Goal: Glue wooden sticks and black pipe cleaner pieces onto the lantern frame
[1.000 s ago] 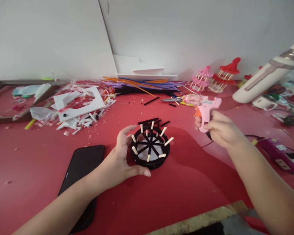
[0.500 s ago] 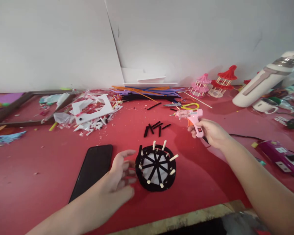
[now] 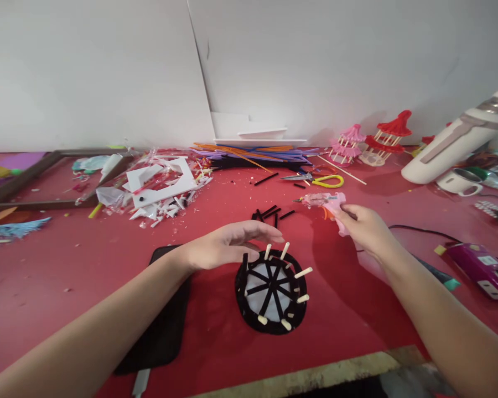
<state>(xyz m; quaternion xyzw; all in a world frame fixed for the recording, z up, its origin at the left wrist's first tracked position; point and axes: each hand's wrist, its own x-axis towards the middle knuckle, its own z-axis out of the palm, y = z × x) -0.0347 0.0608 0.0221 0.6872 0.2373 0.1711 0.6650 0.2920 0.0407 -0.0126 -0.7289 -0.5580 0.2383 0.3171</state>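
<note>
A round black craft base with black spokes and several short pale sticks standing around its rim lies on the red table. My left hand hovers just above its far left edge, fingers stretched out flat, holding nothing. Short black stick pieces lie just beyond that hand. To the right, my right hand is wrapped round the handle of a pink glue gun, whose nozzle points left and rests low over the table.
A black phone lies under my left forearm. Yellow-handled scissors, coloured straws, white foam scraps, small pagoda models, a white flask and a purple power strip sit around. The table's front edge is close.
My left hand let go of the black base and moved up over its far edge. My right hand lowered the glue gun toward the table. The view shifted, so the base sits lower.
</note>
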